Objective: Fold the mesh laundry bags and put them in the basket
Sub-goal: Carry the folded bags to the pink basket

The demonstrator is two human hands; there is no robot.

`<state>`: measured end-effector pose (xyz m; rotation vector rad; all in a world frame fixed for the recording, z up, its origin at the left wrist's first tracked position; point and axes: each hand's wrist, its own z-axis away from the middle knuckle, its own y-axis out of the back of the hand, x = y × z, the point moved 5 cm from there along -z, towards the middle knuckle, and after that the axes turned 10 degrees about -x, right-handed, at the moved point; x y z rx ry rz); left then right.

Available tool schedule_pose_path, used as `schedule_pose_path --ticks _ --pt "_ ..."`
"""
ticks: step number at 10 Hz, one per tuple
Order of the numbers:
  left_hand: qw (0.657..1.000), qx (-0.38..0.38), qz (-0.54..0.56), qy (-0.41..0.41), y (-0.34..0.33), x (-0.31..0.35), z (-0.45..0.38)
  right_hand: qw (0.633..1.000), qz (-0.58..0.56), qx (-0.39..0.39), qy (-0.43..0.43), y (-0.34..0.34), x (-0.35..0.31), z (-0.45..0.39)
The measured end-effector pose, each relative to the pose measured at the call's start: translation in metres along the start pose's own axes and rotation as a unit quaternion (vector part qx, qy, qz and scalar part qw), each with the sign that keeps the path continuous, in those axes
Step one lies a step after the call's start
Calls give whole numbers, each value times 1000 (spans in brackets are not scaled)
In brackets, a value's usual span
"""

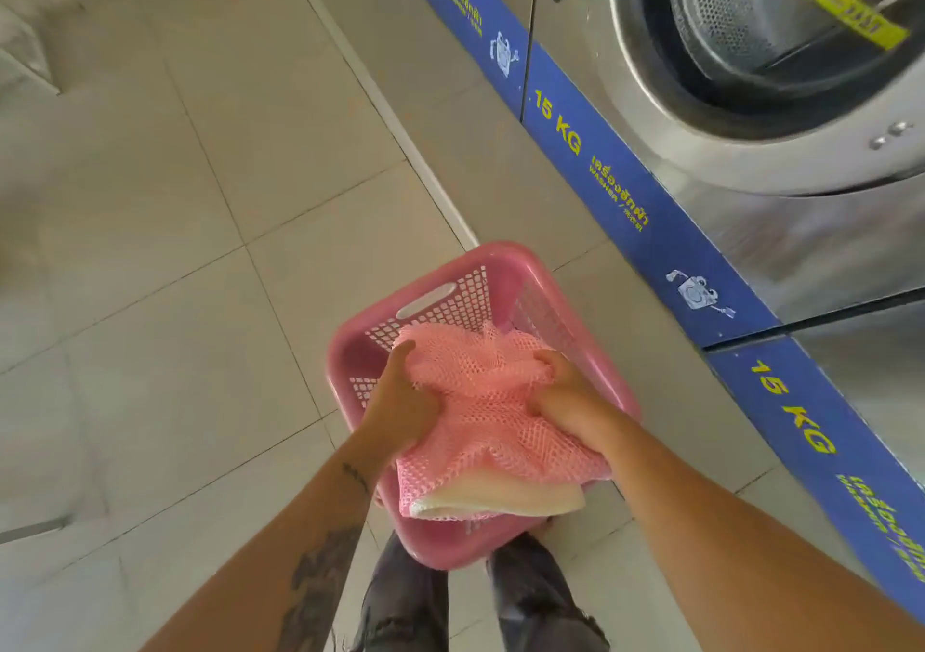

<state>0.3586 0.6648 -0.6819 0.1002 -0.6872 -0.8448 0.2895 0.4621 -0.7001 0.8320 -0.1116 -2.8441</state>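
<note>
A pink plastic basket [505, 263] with perforated walls stands on the tiled floor in front of my feet. A bundled pink mesh laundry bag [480, 386] sits over the basket, with a cream mesh piece [500, 499] showing under its near edge. My left hand [400, 406] grips the bag's left side. My right hand [560, 391] grips its right side, fingers curled into the mesh. The basket's inside is mostly hidden by the bags.
Steel front-loading washers [751, 51] with a blue "15 KG" band [620, 186] line the right side, one door open. Light tiled floor [200, 251] spreads to the left. My dark trouser legs [530, 596] stand just behind the basket.
</note>
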Motion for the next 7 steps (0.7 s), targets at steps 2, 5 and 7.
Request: schedule_pose_path --ticks 2,5,7 --pt "997 -62 -38 27 -34 -53 -95 997 -39 5 -61 -10 59 -99" --pt "990 -85 -105 44 -59 -106 -213 996 -56 6 -75 -27 118 -224" --pt "966 -151 -189 92 -63 -124 -231 996 44 5 -80 -22 152 -251"
